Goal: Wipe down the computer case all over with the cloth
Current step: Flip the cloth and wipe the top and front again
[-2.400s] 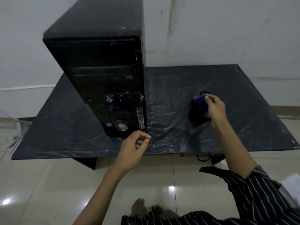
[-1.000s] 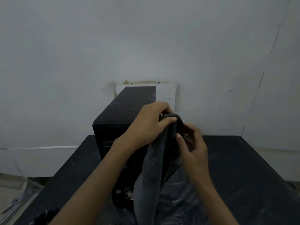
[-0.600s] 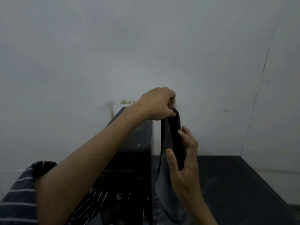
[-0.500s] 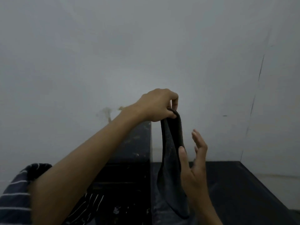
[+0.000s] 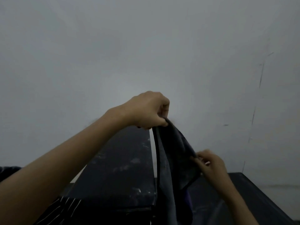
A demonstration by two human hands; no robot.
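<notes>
The black computer case point(image 5: 120, 169) stands upright below me; I see mostly its dusty top panel, and its front is cut off at the bottom edge. A dark grey cloth point(image 5: 172, 159) hangs in the air just right of the case. My left hand point(image 5: 147, 111) pinches its top corner above the case's far right edge. My right hand point(image 5: 211, 163) grips another edge lower and to the right, so the cloth is stretched between both hands. A purple patch point(image 5: 188, 200) shows behind the cloth's lower part.
The case stands on a table covered with black plastic sheeting point(image 5: 253, 195), which extends to the right. A plain pale wall point(image 5: 146, 46) fills the upper view close behind. My striped sleeve point(image 5: 61, 210) shows at the lower left.
The right hand, open beside the hanging cloth half a second ago, has taken hold of its edge and pulled it out to the right. The left hand keeps its pinch.
</notes>
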